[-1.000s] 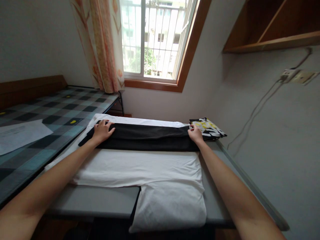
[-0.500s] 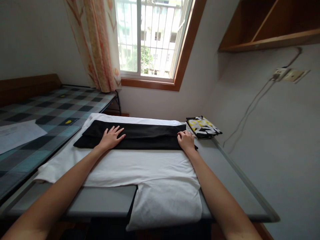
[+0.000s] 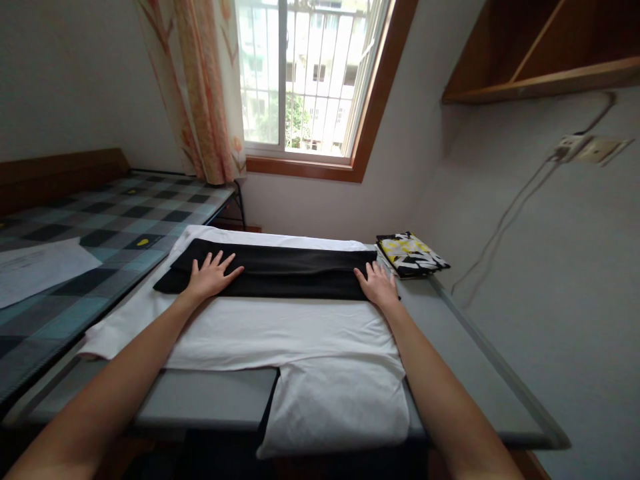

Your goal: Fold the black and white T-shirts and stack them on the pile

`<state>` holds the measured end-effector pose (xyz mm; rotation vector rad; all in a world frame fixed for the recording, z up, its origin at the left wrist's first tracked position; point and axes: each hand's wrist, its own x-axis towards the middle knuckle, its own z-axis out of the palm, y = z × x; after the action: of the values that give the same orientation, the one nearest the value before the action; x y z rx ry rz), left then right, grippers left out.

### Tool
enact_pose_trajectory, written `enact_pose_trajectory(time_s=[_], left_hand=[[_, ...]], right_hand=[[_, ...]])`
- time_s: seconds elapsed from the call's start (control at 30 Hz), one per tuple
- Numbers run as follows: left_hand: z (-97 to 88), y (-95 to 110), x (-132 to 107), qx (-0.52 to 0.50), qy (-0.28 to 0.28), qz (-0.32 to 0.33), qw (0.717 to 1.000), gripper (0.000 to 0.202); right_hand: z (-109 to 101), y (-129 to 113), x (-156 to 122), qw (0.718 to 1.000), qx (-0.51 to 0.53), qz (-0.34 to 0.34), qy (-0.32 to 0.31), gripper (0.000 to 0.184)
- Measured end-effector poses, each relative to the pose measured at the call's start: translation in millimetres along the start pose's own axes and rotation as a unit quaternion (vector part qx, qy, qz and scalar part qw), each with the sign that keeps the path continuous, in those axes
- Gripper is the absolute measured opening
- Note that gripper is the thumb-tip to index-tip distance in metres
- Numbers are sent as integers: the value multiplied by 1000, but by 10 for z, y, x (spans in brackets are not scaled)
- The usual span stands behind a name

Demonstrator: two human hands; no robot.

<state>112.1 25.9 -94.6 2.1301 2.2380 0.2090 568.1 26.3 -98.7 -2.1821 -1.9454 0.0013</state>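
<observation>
A long folded black garment (image 3: 295, 273) lies crosswise on a white T-shirt (image 3: 280, 327) spread over the grey tabletop. My left hand (image 3: 209, 277) rests flat near the black garment's left end, fingers spread. Near the right end lies my right hand (image 3: 379, 283), palm down with its fingers apart. Neither hand grips anything. The T-shirt's near sleeve (image 3: 340, 407) hangs over the front edge of the table. What kind of black garment it is, I cannot make out from its folded shape.
Folded yellow, black and white patterned cloth (image 3: 413, 253) sits at the table's back right. A bed with a checked mattress (image 3: 165, 207) stands to the left, with paper sheets (image 3: 45, 270) on it. Cables (image 3: 505, 227) hang down the right wall beneath a wooden shelf (image 3: 540, 83).
My left hand has slid a little to the left on the black garment. The fingers of my right hand, bent earlier, are now spread out. The view has shifted slightly.
</observation>
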Motion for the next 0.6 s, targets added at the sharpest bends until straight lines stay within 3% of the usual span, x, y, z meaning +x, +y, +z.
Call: enact_pose_trajectory(time_s=[0.1,0.2,0.3,0.37,0.47,0.6], left_hand=[[-13,-27,-8,-4,20,-9,1000,71],[-12,88,-56,-13,51,65,997,66],[13,255,-100,-27,37,184,982,61],[37,324,-109,-30,12,218,975,58],[63,319,-90,-24,4,195,980,58],[57,171,-32,-10,12,96,995,63]], right_hand=[[-51,-63,-74,998,-20,-36,51,72],[-77,-198,-156,987,-9,-140,80,65],[-55,-339,-210,972,14,-229,42,61],[-26,-397,-227,968,14,-250,9,61],[7,-409,-228,971,3,-237,-18,62],[14,-336,-198,981,-7,-190,-23,64]])
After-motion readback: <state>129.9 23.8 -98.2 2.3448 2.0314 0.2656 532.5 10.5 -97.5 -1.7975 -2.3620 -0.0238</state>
